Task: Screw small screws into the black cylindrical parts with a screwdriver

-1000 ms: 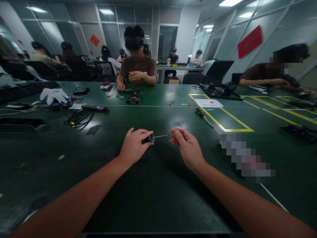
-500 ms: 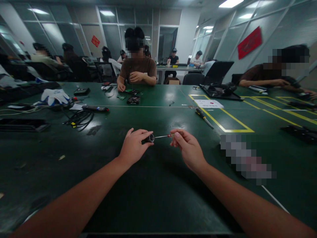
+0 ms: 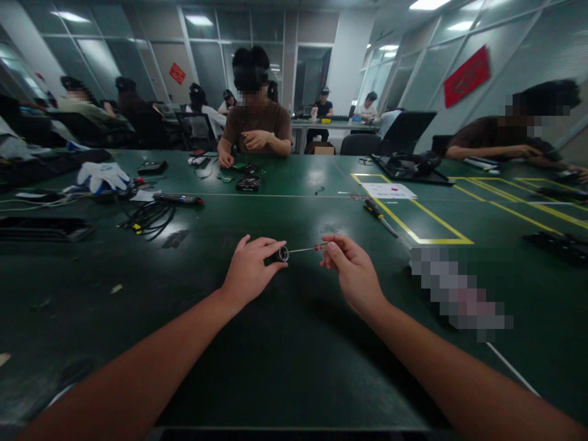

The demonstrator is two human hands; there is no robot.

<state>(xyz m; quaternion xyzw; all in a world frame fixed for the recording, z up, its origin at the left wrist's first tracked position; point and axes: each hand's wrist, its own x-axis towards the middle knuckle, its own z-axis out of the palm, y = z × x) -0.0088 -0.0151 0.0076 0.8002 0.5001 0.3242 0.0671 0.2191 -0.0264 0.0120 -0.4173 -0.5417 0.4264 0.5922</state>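
Just above the green table, my left hand (image 3: 254,264) is closed around a small dark cylindrical part (image 3: 283,253). Its round open end, with a light rim, faces right; the rest is hidden by my fingers. My right hand (image 3: 351,263) pinches the handle of a small screwdriver (image 3: 320,247), which shows a red and clear end. The thin metal shaft points left, and its tip is at the open end of the part. Whether the tip touches the inside I cannot tell.
A larger yellow-and-black screwdriver (image 3: 380,217) lies beyond my right hand, near a white paper (image 3: 388,190). Coiled black cable (image 3: 149,219), a pen-like tool (image 3: 178,199) and white gloves (image 3: 103,177) lie at left. Across the table (image 3: 294,355) a person (image 3: 257,125) handles small parts.
The screwdriver and my right hand have shifted slightly right and up; the shaft tip stays at the part's opening. My left hand keeps its hold. The view has moved a little.
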